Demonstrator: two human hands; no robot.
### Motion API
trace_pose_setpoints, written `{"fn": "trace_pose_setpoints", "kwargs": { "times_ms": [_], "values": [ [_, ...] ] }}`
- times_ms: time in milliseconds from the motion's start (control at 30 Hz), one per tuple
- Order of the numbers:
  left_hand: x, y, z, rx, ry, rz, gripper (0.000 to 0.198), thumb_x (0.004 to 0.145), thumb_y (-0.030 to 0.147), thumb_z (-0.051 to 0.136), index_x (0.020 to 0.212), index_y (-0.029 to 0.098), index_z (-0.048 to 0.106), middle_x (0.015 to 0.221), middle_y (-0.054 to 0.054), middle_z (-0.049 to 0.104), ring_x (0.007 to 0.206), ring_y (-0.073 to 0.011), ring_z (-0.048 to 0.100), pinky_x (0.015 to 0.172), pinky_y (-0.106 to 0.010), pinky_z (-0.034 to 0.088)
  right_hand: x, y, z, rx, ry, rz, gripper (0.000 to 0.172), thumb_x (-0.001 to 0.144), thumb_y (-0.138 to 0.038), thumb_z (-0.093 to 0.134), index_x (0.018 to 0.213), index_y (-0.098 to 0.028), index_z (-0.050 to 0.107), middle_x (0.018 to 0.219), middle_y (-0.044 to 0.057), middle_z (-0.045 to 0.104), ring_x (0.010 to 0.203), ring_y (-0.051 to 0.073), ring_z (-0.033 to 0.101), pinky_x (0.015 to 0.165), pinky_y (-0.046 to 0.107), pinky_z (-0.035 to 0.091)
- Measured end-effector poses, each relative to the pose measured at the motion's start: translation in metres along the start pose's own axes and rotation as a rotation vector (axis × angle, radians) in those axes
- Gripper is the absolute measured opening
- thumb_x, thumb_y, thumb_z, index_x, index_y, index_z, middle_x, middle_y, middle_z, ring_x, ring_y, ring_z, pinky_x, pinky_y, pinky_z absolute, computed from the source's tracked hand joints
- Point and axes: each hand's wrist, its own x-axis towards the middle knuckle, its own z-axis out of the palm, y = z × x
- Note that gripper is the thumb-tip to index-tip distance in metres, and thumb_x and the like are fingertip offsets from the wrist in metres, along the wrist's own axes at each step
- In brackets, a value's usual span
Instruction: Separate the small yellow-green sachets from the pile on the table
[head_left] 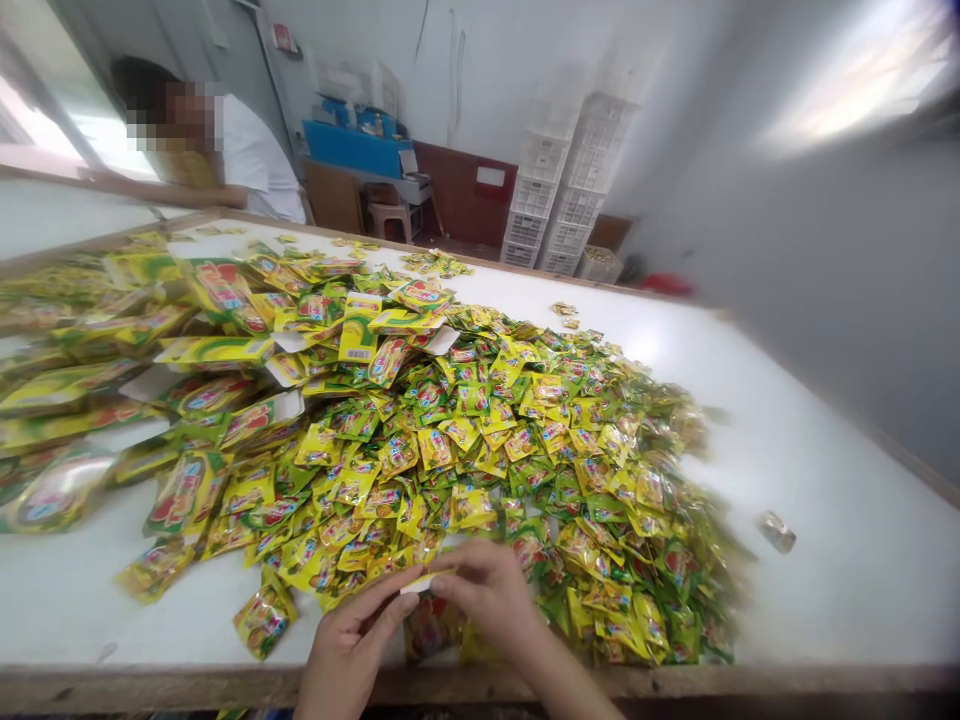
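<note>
Near the front edge of the table, my left hand [349, 640] and my right hand [491, 600] meet over a small carton [433, 628]. Both thumbs press at its white end flap [417, 586], and my fingers wrap its far side. Most of the carton is hidden by my hands; a dark reddish printed face shows below the flap. Just beyond my fingers spreads a big heap of small yellow and green sachets [465, 430]. One loose sachet [264, 615] lies left of my left hand.
Printed yellow-green cartons [217, 350], some with white flaps raised, pile up at the left on the white table [817, 600]. A silvery packet [776, 532] lies at right. Across the table sits a person in white [255, 150]. Stacked plastic crates [555, 190] stand behind.
</note>
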Motion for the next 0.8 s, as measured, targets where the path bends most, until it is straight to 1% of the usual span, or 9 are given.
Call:
{"fn": "trace_pose_setpoints", "kwargs": {
  "times_ms": [67,133,233,267,400,467,600,667,800],
  "values": [
    [0.002,-0.006,0.003,0.015,0.009,0.032,0.030,0.075,0.044,0.072,0.101,0.030,0.078,0.109,-0.003,0.076,0.107,-0.0295,0.067,0.099,-0.040,0.051,0.001,0.003,0.002,-0.006,0.050,0.028,0.020,0.069,-0.039,0.082,0.082,-0.024,0.080,0.073,0.002,0.073,0.064,0.017,0.062,0.058,0.025,0.047],
    [0.004,-0.009,0.005,0.059,0.006,0.080,0.026,0.077,0.042,0.071,0.099,0.031,0.078,0.107,-0.003,0.077,0.103,-0.0287,0.069,0.095,-0.039,0.054,0.000,0.003,0.002,-0.021,0.075,0.024,0.020,0.068,-0.040,0.082,0.079,-0.024,0.080,0.072,0.003,0.072,0.064,0.018,0.063,0.059,0.025,0.048],
    [0.005,-0.011,0.002,0.186,-0.029,0.266,0.016,0.077,0.037,0.072,0.090,0.033,0.081,0.097,-0.003,0.079,0.095,-0.0286,0.071,0.094,-0.039,0.055,-0.007,0.001,-0.002,-0.026,0.064,-0.050,0.017,0.070,-0.040,0.082,0.079,-0.025,0.080,0.073,0.004,0.074,0.071,0.020,0.066,0.066,0.028,0.050],
    [0.004,-0.013,-0.001,0.225,-0.050,0.337,0.016,0.077,0.035,0.072,0.091,0.034,0.081,0.098,-0.003,0.079,0.096,-0.0284,0.072,0.094,-0.039,0.055,-0.010,0.000,-0.004,-0.028,0.053,-0.088,0.016,0.072,-0.039,0.081,0.081,-0.026,0.080,0.074,0.004,0.074,0.072,0.020,0.066,0.068,0.028,0.051],
    [0.003,-0.022,-0.009,0.328,-0.120,0.519,0.031,0.078,0.028,0.072,0.107,0.037,0.075,0.115,-0.001,0.074,0.105,-0.0256,0.069,0.096,-0.033,0.054,-0.023,-0.005,-0.008,-0.148,0.020,-0.238,0.011,0.081,-0.027,0.074,0.091,-0.025,0.078,0.086,0.006,0.073,0.081,0.018,0.067,0.075,0.027,0.050],
    [0.003,-0.026,-0.010,0.354,-0.124,0.586,0.033,0.078,0.027,0.073,0.109,0.036,0.074,0.114,0.000,0.075,0.103,-0.0227,0.071,0.094,-0.029,0.056,-0.025,-0.007,-0.009,-0.223,0.011,-0.269,0.012,0.083,-0.022,0.069,0.093,-0.023,0.077,0.088,0.006,0.072,0.082,0.018,0.066,0.076,0.027,0.049],
    [0.004,-0.027,-0.006,0.382,-0.071,0.549,0.031,0.081,0.027,0.072,0.111,0.034,0.072,0.107,0.003,0.077,0.097,-0.0169,0.073,0.088,-0.023,0.057,-0.016,-0.009,-0.010,-0.273,0.004,-0.229,0.004,0.080,-0.020,0.072,0.082,-0.021,0.076,0.072,0.003,0.068,0.067,0.016,0.061,0.063,0.025,0.046],
    [0.004,-0.024,-0.005,0.391,-0.069,0.546,0.030,0.081,0.028,0.072,0.111,0.034,0.072,0.108,0.004,0.077,0.098,-0.0159,0.073,0.089,-0.022,0.057,-0.012,-0.008,-0.011,-0.267,-0.026,-0.244,0.005,0.081,-0.020,0.071,0.082,-0.021,0.076,0.071,0.003,0.067,0.067,0.016,0.060,0.062,0.025,0.045],
    [0.006,-0.022,-0.004,0.371,-0.114,0.611,0.033,0.083,0.024,0.070,0.115,0.035,0.070,0.111,0.004,0.076,0.102,-0.0161,0.072,0.094,-0.025,0.055,-0.007,-0.003,-0.018,-0.215,-0.069,-0.256,0.003,0.080,-0.020,0.072,0.081,-0.020,0.075,0.073,0.003,0.068,0.068,0.015,0.061,0.063,0.024,0.045]
  ]
}}
